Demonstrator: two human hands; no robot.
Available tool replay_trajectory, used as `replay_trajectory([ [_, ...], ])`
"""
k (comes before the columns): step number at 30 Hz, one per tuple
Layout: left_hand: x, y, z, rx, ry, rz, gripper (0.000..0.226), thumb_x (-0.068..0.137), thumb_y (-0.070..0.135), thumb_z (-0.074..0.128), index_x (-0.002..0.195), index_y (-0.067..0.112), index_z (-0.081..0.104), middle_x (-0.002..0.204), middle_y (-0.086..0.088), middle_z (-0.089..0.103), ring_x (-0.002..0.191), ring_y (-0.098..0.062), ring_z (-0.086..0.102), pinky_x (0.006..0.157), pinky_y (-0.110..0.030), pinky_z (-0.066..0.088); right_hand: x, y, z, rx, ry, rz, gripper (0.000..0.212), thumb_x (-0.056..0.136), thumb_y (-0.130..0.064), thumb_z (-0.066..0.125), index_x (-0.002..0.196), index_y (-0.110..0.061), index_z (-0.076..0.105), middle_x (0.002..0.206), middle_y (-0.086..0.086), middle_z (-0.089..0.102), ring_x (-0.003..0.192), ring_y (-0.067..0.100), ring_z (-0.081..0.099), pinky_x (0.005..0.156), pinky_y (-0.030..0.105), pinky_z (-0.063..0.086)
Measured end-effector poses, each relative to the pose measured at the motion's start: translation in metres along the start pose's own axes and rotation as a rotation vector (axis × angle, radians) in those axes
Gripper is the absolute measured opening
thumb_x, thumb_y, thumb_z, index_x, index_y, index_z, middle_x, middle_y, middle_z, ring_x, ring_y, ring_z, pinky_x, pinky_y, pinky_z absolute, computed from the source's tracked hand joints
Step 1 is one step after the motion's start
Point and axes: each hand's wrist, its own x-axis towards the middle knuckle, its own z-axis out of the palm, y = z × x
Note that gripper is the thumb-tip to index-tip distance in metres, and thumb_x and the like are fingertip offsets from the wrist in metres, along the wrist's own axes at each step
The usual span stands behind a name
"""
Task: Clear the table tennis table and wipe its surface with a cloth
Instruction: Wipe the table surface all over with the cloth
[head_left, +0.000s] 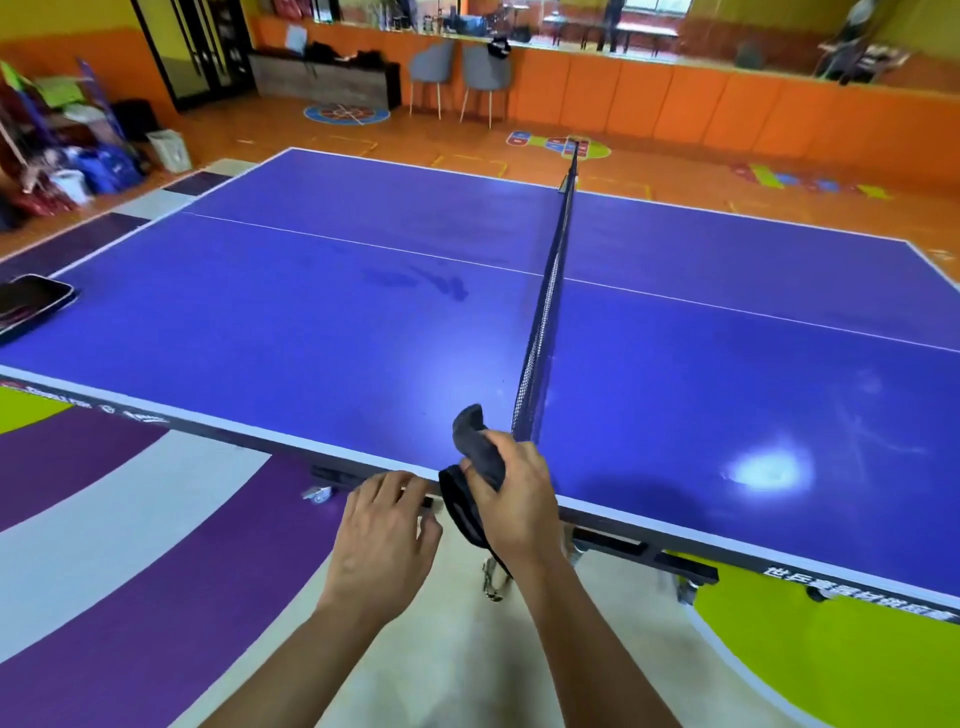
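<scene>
The blue table tennis table (322, 332) fills the middle of the view, with a dark net (550, 291) running across it. My right hand (519, 499) grips a dark grey cloth (480, 447) at the table's near edge, beside the net post. The cloth bunches above my fingers and hangs below them over the edge. My left hand (384, 540) hovers just left of it, below the table edge, fingers loosely curled and holding nothing. Faint dark smudges (415, 283) mark the surface left of the net.
A black phone (31, 306) lies on the table's far left corner. Two grey chairs (462, 78) and a bench stand by the orange wall. Bags and a white bin (169, 150) sit on the floor at the left.
</scene>
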Motion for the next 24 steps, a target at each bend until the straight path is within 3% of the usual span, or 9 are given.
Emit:
replay_trajectory([
  [8,0.014,-0.076,0.003,-0.035,-0.006,-0.011,0.041,0.088,0.033,0.035,0.106,0.018,0.068,0.103,0.002,0.066,0.097,-0.027,0.06,0.084,-0.04,0.048,0.02,-0.02,0.075,-0.052,-0.072,0.067,0.036,0.096,-0.039,0.067,0.13,-0.03,0.064,0.11,0.0,0.058,0.104,0.021,0.058,0.09,0.036,0.049],
  [14,0.046,-0.112,0.029,-0.025,-0.145,-0.078,0.041,0.089,0.033,0.04,0.111,0.018,0.07,0.108,0.0,0.066,0.101,-0.031,0.059,0.09,-0.042,0.045,0.089,0.012,0.099,-0.198,-0.153,0.132,0.033,0.1,-0.037,0.061,0.129,-0.022,0.062,0.114,0.008,0.058,0.111,0.029,0.055,0.097,0.044,0.046],
  [20,0.101,-0.133,0.047,0.097,-0.239,-0.07,0.033,0.083,0.029,0.052,0.107,0.017,0.072,0.106,-0.003,0.067,0.1,-0.031,0.062,0.088,-0.044,0.049,0.168,0.054,0.117,-0.469,0.005,0.159,0.044,0.101,-0.047,0.053,0.139,-0.025,0.053,0.126,0.008,0.057,0.117,0.03,0.053,0.096,0.045,0.042],
  [22,0.121,-0.14,0.063,0.113,-0.258,-0.077,0.034,0.084,0.028,0.05,0.108,0.016,0.071,0.111,-0.004,0.066,0.105,-0.031,0.061,0.091,-0.045,0.049,0.176,0.079,0.136,-0.508,-0.092,0.225,0.054,0.102,-0.052,0.046,0.15,-0.028,0.042,0.145,0.01,0.049,0.135,0.03,0.044,0.108,0.051,0.035],
  [24,0.139,-0.143,0.081,0.115,-0.284,-0.063,0.036,0.086,0.029,0.046,0.111,0.015,0.07,0.116,-0.005,0.064,0.113,-0.03,0.057,0.095,-0.044,0.045,0.177,0.104,0.156,-0.543,-0.364,0.388,0.066,0.104,-0.058,0.034,0.162,-0.032,0.018,0.168,0.011,0.02,0.155,0.026,0.016,0.121,0.061,0.012],
])
